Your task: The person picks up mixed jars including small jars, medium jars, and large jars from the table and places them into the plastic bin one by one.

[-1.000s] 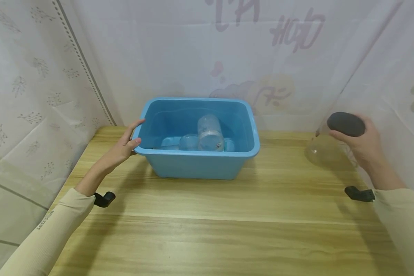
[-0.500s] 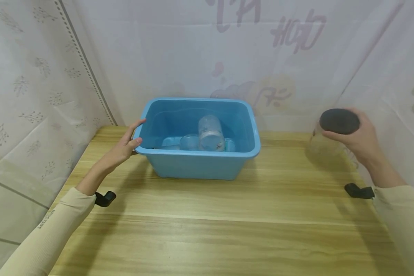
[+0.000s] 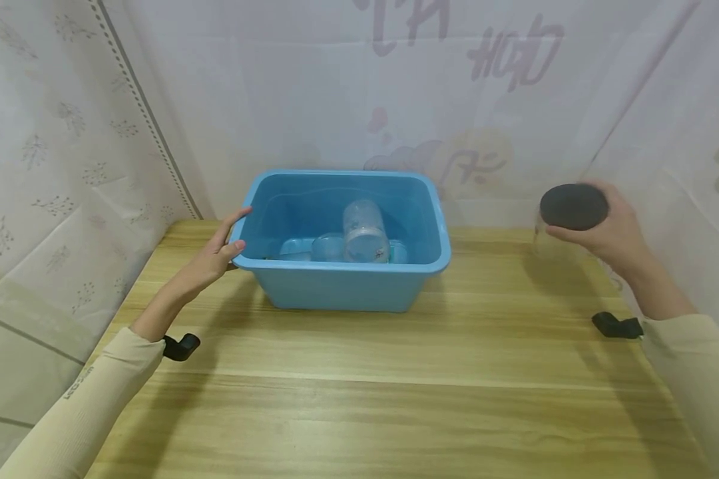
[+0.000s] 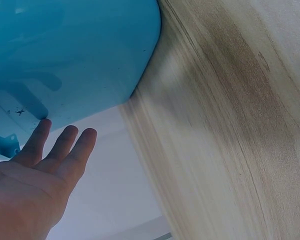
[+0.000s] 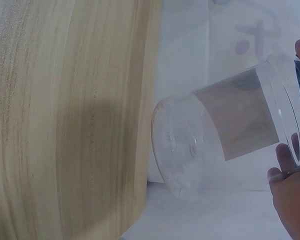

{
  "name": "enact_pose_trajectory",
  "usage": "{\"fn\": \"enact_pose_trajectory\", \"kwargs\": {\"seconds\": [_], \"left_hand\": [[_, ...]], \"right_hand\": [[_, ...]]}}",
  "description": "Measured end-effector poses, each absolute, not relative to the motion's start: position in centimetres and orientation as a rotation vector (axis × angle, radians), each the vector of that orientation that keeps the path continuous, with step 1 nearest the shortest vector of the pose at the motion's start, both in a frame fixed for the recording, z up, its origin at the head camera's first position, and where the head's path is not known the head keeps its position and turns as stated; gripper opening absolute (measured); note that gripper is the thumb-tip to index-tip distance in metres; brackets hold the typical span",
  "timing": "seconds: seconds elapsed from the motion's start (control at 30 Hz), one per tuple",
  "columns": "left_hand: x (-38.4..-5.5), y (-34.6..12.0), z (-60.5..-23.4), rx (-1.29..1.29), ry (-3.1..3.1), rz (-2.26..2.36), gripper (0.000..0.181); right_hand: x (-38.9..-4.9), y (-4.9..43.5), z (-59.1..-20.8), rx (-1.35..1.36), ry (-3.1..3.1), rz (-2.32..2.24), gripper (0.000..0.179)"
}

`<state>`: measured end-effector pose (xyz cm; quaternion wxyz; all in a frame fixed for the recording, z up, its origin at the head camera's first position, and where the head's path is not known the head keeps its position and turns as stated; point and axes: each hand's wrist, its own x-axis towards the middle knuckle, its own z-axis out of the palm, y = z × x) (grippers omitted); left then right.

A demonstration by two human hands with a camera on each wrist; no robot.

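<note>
A blue plastic bin [image 3: 341,286] stands on the wooden table, with a clear plastic jar [image 3: 362,229] and other clear containers inside, partly hidden by the front wall. My left hand [image 3: 206,263] holds the bin's left rim: thumb and index finger lie over it, and in the left wrist view the other fingers [image 4: 80,150] reach beneath, nearly straight. At the right, my right hand [image 3: 614,233] grips a clear jar by its dark lid [image 3: 574,207]. The jar's see-through body [image 5: 190,145] bears a brownish label [image 5: 240,115] and appears raised off the table.
The wooden table [image 3: 359,392] reaches back to a printed white curtain [image 3: 311,86]. More patterned cloth [image 3: 54,146] hangs on the left side. A black camera mount [image 3: 182,346] sticks out from the left sleeve, and a similar mount [image 3: 617,326] from the right.
My right hand has carried the dark-lidded jar leftward and slightly up. The left hand keeps its place on the bin's rim, and the bin has not moved.
</note>
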<state>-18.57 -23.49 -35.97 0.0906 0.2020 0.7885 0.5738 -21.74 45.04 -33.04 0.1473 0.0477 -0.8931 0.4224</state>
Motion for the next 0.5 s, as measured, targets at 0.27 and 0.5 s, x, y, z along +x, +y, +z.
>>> {"fn": "enact_pose_trajectory", "kwargs": {"seconds": [0.27,0.5], "left_hand": [[-18.6,-23.5,-36.0,0.604,2.348,1.705,0.063],[-18.6,-23.6,-36.1,0.622,2.372,1.687,0.064]], "right_hand": [[-22.0,44.3,-32.8,0.211,-2.588,1.087,0.098],[-22.2,43.5,-32.1,0.283,-2.600,1.021,0.100]]}}
